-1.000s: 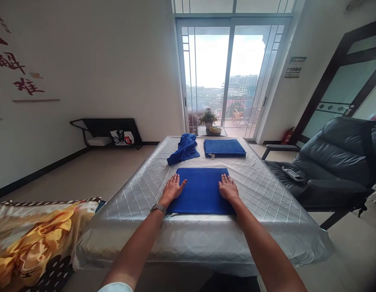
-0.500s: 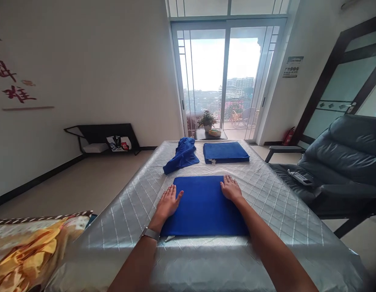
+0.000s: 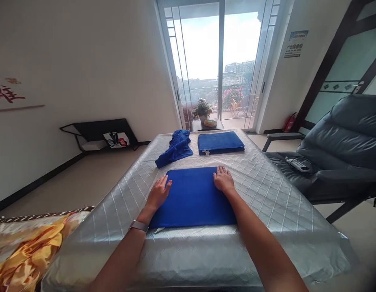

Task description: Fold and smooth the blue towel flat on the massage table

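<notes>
A blue cloth, folded into a flat rectangle, lies in front of me on the silver quilted table cover. My left hand rests along its left edge, fingers stretched out and thumb apart. At the upper right corner my right hand lies flat, its fingers extended on the cloth's edge. A small pale tag pokes out at the near left corner. Beyond the cloth, a crumpled blue cloth sits on the left and a stack of folded blue cloths on the right.
A dark armchair with a device on its seat stands at the right. Yellow fabric is heaped at the lower left. Past the table's far end, a potted plant stands before the sliding glass door. A black rack is by the left wall.
The view has tilted down and shifted slightly, so everything sits a little higher and mostly further left. Both hands stay at about the same places on the folded cloth.
</notes>
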Demonstrator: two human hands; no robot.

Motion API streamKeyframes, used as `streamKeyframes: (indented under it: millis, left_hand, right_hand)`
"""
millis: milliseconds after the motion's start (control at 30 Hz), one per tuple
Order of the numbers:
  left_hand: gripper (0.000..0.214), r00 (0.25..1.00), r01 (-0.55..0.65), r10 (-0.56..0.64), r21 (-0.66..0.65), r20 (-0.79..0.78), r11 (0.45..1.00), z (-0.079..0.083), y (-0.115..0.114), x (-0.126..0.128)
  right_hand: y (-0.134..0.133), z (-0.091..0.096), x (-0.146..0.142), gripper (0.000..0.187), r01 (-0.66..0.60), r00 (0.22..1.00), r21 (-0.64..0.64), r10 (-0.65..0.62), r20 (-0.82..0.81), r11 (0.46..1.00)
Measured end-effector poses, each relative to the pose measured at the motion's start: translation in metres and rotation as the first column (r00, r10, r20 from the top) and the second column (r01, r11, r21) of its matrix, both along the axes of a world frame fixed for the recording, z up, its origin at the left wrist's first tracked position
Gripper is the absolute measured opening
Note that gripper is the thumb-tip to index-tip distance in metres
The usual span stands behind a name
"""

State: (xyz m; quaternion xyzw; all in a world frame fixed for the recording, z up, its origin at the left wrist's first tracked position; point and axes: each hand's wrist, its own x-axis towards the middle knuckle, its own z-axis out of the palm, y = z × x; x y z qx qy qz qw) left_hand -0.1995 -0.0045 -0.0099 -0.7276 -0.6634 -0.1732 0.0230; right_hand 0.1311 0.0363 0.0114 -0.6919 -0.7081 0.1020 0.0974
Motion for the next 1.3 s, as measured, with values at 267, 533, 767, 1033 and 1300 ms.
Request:
streamKeyframes:
  millis: [267, 533, 767, 1033, 1300]
  left_hand:
    - [0.070, 0.871, 0.468, -0.473, -0.071, -0.133, 0.881, 0.021, 0.021, 0.141]
    - [0.071, 0.882, 0.466, -0.471, -0.117, -0.019, 0.877, -0.005, 0.074, 0.226]
    - [0.088, 0.982, 0.159, -0.177, -0.211, -0.068, 0.965, -0.004, 0.068, 0.131]
    - [0.095, 0.997, -0.022, 0.005, -0.220, -0.074, 0.975, 0.003, 0.049, 0.037]
    - [0.091, 0.997, -0.073, 0.074, -0.171, -0.003, 0.983, -0.004, 0.046, 0.026]
  right_hand:
    - [-0.002, -0.003, 0.002, 0.066, -0.014, 0.998, 0.042, 0.016, -0.058, 0.999]
    - [-0.004, -0.005, 0.008, 0.067, -0.075, 0.997, 0.027, 0.075, 0.004, 0.997]
    - [-0.001, -0.002, 0.001, 0.066, -0.017, 0.998, 0.025, 0.018, -0.055, 1.000]
    - [0.002, -0.004, 0.003, 0.066, -0.006, 1.000, 0.014, 0.006, -0.009, 1.000]
    - [0.002, -0.003, 0.003, 0.066, -0.001, 0.999, 0.009, 0.000, 0.046, 1.000]
